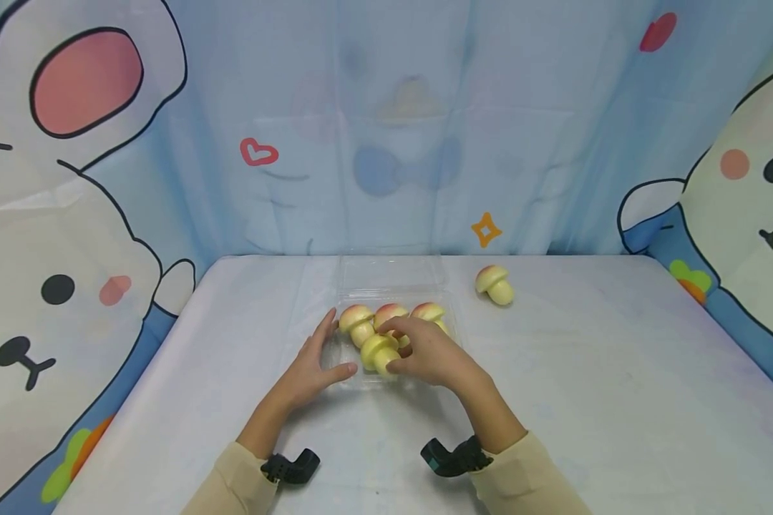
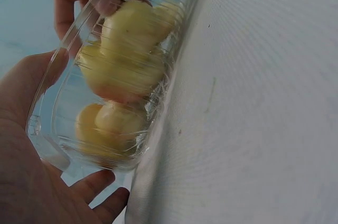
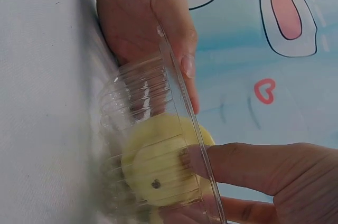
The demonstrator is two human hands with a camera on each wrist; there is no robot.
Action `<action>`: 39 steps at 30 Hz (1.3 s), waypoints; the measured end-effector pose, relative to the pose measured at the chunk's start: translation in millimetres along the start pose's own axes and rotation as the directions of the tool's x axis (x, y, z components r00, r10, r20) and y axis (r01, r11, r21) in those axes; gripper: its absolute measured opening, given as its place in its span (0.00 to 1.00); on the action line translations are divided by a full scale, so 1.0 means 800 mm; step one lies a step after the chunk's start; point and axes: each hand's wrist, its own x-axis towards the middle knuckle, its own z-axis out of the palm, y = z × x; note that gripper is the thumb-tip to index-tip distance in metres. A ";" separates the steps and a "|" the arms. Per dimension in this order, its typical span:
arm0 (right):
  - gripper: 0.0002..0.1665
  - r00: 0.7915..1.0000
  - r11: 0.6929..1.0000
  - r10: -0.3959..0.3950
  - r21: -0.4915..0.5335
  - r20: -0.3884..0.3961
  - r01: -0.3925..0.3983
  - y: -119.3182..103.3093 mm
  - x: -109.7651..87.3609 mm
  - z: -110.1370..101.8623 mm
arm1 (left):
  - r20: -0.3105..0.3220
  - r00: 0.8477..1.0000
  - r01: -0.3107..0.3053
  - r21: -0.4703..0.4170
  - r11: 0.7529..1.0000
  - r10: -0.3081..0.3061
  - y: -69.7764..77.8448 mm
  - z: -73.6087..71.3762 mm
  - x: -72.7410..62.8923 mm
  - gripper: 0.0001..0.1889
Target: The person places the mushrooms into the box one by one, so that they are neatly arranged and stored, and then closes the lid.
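A clear plastic clamshell box [image 1: 351, 373] lies on the table with its lid folded back. Inside, a row of mushroom-shaped pieces with reddish caps, such as the left mushroom [image 1: 357, 318], sits along the back. A yellow-capped mushroom [image 1: 378, 350] lies in front of them, tilted, its stem toward me. My right hand [image 1: 431, 350] pinches this front mushroom, thumb at the stem. The left hand [image 1: 305, 372] rests against the box's left end with fingers extended and thumb near the front rim. In the left wrist view, the ribbed wall [image 2: 158, 97] partly blurs the mushrooms.
One more mushroom [image 1: 494, 285] lies on the white tablecloth [image 1: 592, 372], behind and to the right of the box. The transparent lid [image 1: 391, 273] extends toward the back edge. A printed blue curtain [image 1: 528, 143] hangs behind the table.
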 end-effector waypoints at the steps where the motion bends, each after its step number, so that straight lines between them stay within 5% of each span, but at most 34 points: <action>1: 0.31 1.000 1.000 -0.002 -0.002 0.002 0.002 0.000 0.000 0.000 | 0.001 1.000 0.003 0.000 1.000 -0.003 0.000 0.000 0.000 0.54; 27: 0.26 0.999 0.998 0.004 -0.061 -0.038 -0.007 0.001 -0.004 0.003 | -0.001 1.000 -0.010 -0.017 1.000 0.010 -0.002 0.002 -0.002 0.54; 39: 0.24 0.993 0.994 -0.092 -0.064 -0.073 0.087 0.001 -0.005 -0.010 | 0.000 1.000 -0.022 -0.008 1.000 0.022 -0.002 0.000 -0.001 0.53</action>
